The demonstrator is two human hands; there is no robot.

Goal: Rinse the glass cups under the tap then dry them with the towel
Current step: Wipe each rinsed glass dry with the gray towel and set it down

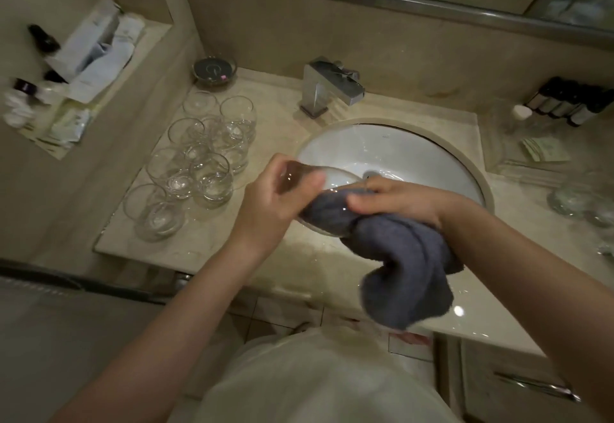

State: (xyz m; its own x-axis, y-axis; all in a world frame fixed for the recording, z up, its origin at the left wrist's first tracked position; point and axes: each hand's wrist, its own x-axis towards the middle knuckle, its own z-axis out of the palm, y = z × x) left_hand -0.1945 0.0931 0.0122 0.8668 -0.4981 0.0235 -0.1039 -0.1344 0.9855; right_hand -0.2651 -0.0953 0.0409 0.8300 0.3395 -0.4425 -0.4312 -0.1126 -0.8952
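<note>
1. The left hand [282, 186] is curled around the round bottom of a glass cup [319, 196]; the cup lies on its side in the air, over the front edge of the sink [432, 156].
2. The right hand [395, 200] grips a gray towel [398, 256]; part of the towel is pushed inside the cup, and the rest hangs down over the table [299, 256].
3. More glass cups [196, 163] stand upright in a bunch on the table, left of the sink; some touch each other; they are well apart from the cup in the hands.
4. The shiny tap [332, 90] stands behind the sink; I see no water running from it.
5. A small dark dish [215, 72] sits in the back corner, behind the bunch of cups.
6. Small dark bottles [571, 101] stand in a row at the far right, near the wall; more glass things [578, 200] sit blurry on the right side of the table.
</note>
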